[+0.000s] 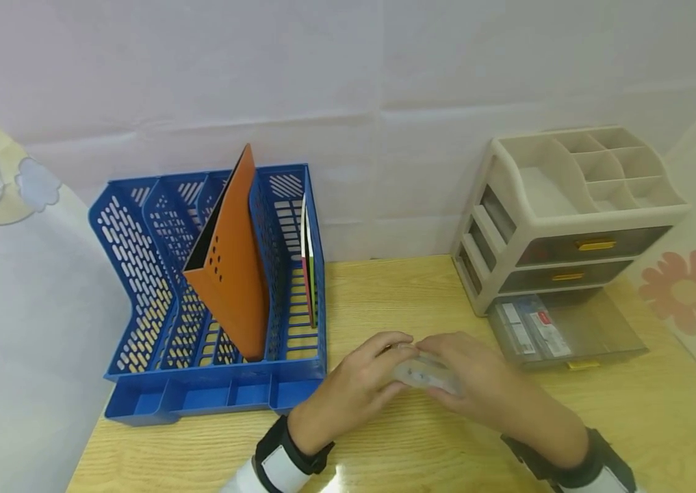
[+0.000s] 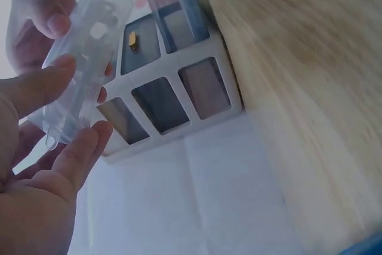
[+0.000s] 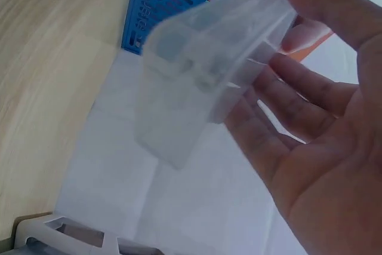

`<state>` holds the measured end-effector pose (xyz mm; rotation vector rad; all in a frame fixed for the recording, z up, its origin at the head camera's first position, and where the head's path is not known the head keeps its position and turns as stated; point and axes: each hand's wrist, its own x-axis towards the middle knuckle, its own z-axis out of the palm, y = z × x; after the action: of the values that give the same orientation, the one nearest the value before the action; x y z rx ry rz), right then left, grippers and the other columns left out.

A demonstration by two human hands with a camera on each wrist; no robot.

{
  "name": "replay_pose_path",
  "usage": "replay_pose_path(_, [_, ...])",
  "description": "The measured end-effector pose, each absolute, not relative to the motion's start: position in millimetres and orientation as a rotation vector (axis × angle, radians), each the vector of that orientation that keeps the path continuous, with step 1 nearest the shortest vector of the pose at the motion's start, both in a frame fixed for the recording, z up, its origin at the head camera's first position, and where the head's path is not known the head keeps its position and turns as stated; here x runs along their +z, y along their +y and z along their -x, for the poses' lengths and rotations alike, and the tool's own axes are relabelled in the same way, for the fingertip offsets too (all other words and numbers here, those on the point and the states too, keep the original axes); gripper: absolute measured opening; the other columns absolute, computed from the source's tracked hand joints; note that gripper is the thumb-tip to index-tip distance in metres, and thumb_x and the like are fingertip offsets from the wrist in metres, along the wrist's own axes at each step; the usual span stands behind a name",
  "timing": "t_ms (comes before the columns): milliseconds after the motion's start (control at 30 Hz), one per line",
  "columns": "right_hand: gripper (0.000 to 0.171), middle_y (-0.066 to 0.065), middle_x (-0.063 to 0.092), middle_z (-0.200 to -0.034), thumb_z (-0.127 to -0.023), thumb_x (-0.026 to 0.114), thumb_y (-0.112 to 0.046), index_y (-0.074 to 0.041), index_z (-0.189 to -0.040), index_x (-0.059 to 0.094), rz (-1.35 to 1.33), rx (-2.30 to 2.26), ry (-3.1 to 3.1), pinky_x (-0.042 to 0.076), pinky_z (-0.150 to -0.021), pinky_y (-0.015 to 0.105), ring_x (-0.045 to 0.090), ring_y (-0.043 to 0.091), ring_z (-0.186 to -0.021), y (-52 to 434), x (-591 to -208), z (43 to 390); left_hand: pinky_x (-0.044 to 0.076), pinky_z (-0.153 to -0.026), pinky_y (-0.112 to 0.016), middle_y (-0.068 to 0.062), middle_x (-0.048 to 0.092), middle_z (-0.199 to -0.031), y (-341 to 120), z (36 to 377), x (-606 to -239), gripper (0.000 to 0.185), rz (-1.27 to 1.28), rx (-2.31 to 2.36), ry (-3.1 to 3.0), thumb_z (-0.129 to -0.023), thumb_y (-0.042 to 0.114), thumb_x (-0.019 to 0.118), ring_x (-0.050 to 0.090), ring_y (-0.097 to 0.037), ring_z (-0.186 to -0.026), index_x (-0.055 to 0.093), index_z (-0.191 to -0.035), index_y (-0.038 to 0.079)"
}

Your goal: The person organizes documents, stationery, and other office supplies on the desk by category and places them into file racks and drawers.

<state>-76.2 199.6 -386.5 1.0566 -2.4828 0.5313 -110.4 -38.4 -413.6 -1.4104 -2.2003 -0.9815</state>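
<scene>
Between my two hands is a translucent plastic box [image 1: 424, 374], held a little above the wooden table. My left hand [image 1: 363, 380] grips its left end, with the thumb on one face and fingers on another in the left wrist view. At the other end, my right hand [image 1: 480, 380] holds the box between thumb and fingers. A small clear loop or tab [image 2: 52, 140] sticks out near the left fingertips. Inside the box [image 3: 185, 70] some dark shapes show blurrily through the wall; what they are I cannot tell.
A blue file rack [image 1: 200, 370] stands at left, holding an orange folder [image 1: 237, 274] and thin booklets [image 1: 308, 274]. To the right is a cream drawer organizer [image 1: 600, 218]; its bottom drawer [image 1: 612, 332] is pulled out, with flat packages [image 1: 535, 329] inside. White cloth hangs behind.
</scene>
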Motion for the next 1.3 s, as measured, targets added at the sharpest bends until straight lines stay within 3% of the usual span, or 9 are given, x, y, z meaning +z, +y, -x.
replay_pose_path(200, [0.049,0.008,0.068,-0.125,-0.1,0.065,-0.042,-0.005,-0.132,0.061,-1.086,0.592,-2.457,0.063,-0.085,0.042,0.068,0.026,-0.109,207.4,-394.6,78.5,0.053,-0.099,-0.016,-0.009,0.066,-0.131,-41.7,110.5,-412.5,0.044,1.336,-1.156,-2.152,-0.083,0.009,0.085,0.068,-0.017,-0.117,0.071,-0.124,0.006])
replay_pose_path(333, [0.053,0.01,0.066,-0.128,-0.107,0.044,-0.048,-0.007,-0.137,0.061,-1.1,0.579,-2.438,0.064,-0.081,0.042,0.069,0.028,-0.107,214.7,-398.2,78.3,0.055,-0.097,-0.018,-0.012,0.067,-0.129,-45.0,111.8,-412.3,0.047,1.286,-1.218,-2.124,-0.079,0.007,0.088,0.069,-0.019,-0.115,0.072,-0.122,0.003])
replay_pose_path(467, [0.05,0.011,0.066,-0.131,-0.108,0.043,-0.046,-0.011,-0.138,0.063,-1.119,0.554,-2.416,0.064,-0.083,0.038,0.069,0.027,-0.108,221.1,-398.0,76.8,0.055,-0.098,-0.02,-0.013,0.067,-0.128,-46.3,113.0,-413.3,0.048,1.28,-1.248,-2.089,-0.077,0.005,0.089,0.068,-0.021,-0.117,0.072,-0.122,0.003])
replay_pose_path(633, [0.045,0.011,0.068,-0.131,-0.109,0.044,-0.044,-0.015,-0.133,0.068,-1.121,0.556,-2.38,0.053,-0.102,0.021,0.068,0.026,-0.113,230.7,-399.4,72.6,0.054,-0.1,-0.021,-0.014,0.066,-0.13,-44.5,113.9,-416.5,0.051,1.289,-1.251,-2.092,-0.077,0.004,0.089,0.068,-0.022,-0.118,0.07,-0.124,0.003])
replay_pose_path(833, [0.045,0.013,0.071,-0.125,-0.109,0.046,-0.044,-0.014,-0.127,0.074,-1.065,0.544,-2.307,0.037,-0.115,0.013,0.067,0.027,-0.11,253.9,-406.0,66.9,0.05,-0.11,-0.03,-0.013,0.053,-0.152,-47.8,109.2,-419.4,0.067,1.256,-1.158,-2.292,-0.082,0.016,0.088,0.058,-0.027,-0.136,0.059,-0.142,0.006])
replay_pose_path(1000, [0.05,0.012,0.071,-0.126,-0.106,0.044,-0.053,-0.019,-0.123,0.075,-0.911,0.53,-2.447,0.023,-0.122,0.013,0.05,0.007,-0.136,290.6,-402.6,55.0,0.048,-0.114,-0.038,-0.008,0.041,-0.163,-57.5,102.3,-420.6,0.068,1.229,-1.078,-2.45,-0.091,0.025,0.081,0.047,-0.025,-0.147,0.052,-0.15,0.011])
replay_pose_path(1067, [0.043,0.009,0.069,-0.133,-0.102,0.055,-0.05,-0.02,-0.126,0.075,-0.838,0.532,-2.505,0.02,-0.122,0.011,0.038,-0.003,-0.144,306.7,-401.4,51.4,0.047,-0.115,-0.041,-0.007,0.04,-0.164,-62.8,99.8,-420.7,0.067,1.218,-1.011,-2.49,-0.093,0.028,0.079,0.044,-0.025,-0.149,0.05,-0.152,0.012])
replay_pose_path(1200, [0.045,0.004,0.06,-0.146,-0.098,0.064,-0.044,-0.016,-0.132,0.071,-0.735,0.492,-2.563,0.017,-0.117,0.004,0.026,-0.015,-0.144,335.5,-401.0,46.0,0.046,-0.115,-0.047,-0.012,0.042,-0.162,-74.1,95.8,-421.9,0.068,1.223,-0.816,-2.519,-0.093,0.031,0.078,0.043,-0.031,-0.149,0.049,-0.152,0.012])
replay_pose_path(1300, [0.051,0.01,0.065,-0.138,-0.102,0.054,-0.05,-0.011,-0.128,0.072,-0.71,0.466,-2.538,0.019,-0.116,0.003,0.027,-0.017,-0.142,351.3,-401.4,44.8,0.044,-0.116,-0.05,-0.016,0.044,-0.16,-82.2,93.4,-423.0,0.069,1.246,-0.68,-2.505,-0.093,0.032,0.078,0.044,-0.036,-0.148,0.05,-0.151,0.01])
